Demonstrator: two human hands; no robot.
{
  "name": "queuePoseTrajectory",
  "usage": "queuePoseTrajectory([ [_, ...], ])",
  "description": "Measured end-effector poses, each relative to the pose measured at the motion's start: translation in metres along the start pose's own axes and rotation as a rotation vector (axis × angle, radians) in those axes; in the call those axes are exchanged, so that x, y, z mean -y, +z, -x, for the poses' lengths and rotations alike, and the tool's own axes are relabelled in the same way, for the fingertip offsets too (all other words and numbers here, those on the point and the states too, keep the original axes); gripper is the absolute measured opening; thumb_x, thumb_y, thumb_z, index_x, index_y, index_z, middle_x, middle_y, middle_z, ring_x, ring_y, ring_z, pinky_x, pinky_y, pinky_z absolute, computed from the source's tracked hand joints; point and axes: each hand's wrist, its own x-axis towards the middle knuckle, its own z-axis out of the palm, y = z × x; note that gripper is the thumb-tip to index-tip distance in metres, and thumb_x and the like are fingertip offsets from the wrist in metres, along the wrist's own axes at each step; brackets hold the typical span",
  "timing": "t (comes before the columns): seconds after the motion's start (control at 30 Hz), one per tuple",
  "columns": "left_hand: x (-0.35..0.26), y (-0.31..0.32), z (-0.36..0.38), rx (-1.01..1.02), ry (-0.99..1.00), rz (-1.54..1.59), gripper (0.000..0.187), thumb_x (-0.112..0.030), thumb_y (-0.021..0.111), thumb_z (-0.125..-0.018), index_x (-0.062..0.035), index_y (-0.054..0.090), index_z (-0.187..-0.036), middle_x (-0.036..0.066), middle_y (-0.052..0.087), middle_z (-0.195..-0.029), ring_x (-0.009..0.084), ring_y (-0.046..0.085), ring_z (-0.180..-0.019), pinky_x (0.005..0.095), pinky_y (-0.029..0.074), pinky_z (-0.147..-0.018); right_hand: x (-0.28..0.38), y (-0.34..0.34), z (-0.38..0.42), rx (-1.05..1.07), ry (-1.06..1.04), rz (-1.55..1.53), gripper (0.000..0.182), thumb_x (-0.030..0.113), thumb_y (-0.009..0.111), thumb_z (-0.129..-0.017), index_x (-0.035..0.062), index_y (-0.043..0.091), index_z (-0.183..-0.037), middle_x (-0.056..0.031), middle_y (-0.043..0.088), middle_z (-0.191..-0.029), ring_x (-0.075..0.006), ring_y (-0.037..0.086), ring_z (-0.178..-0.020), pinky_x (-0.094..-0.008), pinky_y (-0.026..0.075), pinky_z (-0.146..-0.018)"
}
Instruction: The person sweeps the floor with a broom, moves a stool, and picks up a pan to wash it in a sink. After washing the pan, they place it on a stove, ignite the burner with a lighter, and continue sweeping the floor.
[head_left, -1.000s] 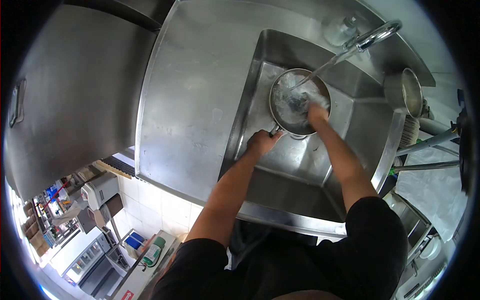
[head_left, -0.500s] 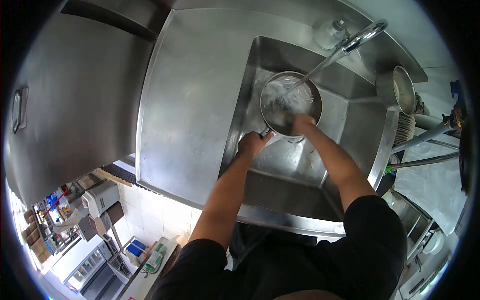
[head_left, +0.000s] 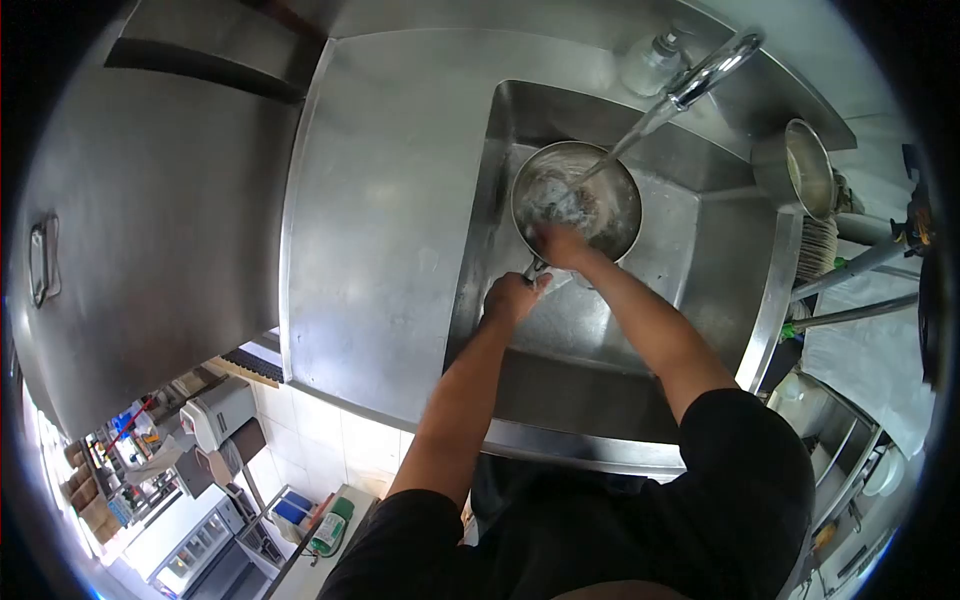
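A round metal pan sits in the steel sink under a running stream of water. Bubbly, cloudy water swirls over its inside. My left hand is wrapped round the pan's handle at the near side. Over the near left rim, my right hand reaches down into the pan. Its fingers are smeared by motion and partly under the splashing water, so whatever they hold cannot be made out.
The chrome faucet leans in from the back right, with a clear pump bottle beside it. A metal pot rests at the right edge above stacked plates. Left of the sink lies a flat steel drainboard.
My right hand has moved left inside the pan, towards the handle side. Less white foam covers the pan's inside. My left hand keeps its hold on the handle.
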Motion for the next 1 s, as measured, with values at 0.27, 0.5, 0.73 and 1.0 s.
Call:
queuePoseTrajectory([
  [0.27,0.002,0.014,0.006,0.027,0.022,-0.033,0.077,-0.074,0.063,-0.084,0.0004,0.073,-0.103,0.025,0.073,-0.107,0.0367,0.07,-0.106,0.0464,0.054,-0.091,-0.13,-0.044,-0.007,-0.328,0.349,0.606,0.024,0.017,0.053,-0.097,0.0092,0.067,-0.115,-0.0183,0.071,-0.113,-0.0324,0.072,-0.103,-0.0453,0.059,-0.083],
  [0.5,-0.004,0.014,-0.002,0.019,-0.061,-0.058,0.036,-0.031,0.068,-0.085,0.0012,0.074,-0.101,0.025,0.072,-0.109,0.0406,0.069,-0.108,0.0459,0.055,-0.091,-0.06,0.02,-0.077,-0.29,0.052,0.15,0.025,0.019,0.053,-0.095,0.0112,0.067,-0.114,-0.024,0.068,-0.114,-0.0384,0.069,-0.106,-0.0498,0.056,-0.086],
  [0.73,0.001,0.012,-0.003,0.017,-0.02,-0.002,0.032,-0.02,0.065,-0.079,0.0057,0.072,-0.097,0.03,0.07,-0.106,0.0442,0.068,-0.105,0.0479,0.054,-0.09,-0.095,-0.008,-0.001,-0.093,0.387,0.414,0.042,0.012,0.057,-0.09,0.0134,0.061,-0.132,-0.0183,0.067,-0.125,-0.035,0.068,-0.111,-0.0479,0.056,-0.093],
  [1.0,-0.006,0.013,0.004,0.039,-0.078,-0.005,0.027,-0.018,0.063,-0.081,0.0003,0.074,-0.099,0.025,0.072,-0.109,0.0411,0.069,-0.107,0.0456,0.055,-0.09,-0.077,0.006,-0.022,-0.159,0.292,0.242,0.036,0.014,0.051,-0.094,0.0143,0.062,-0.128,-0.0164,0.067,-0.128,-0.0348,0.067,-0.114,-0.046,0.054,-0.097],
])
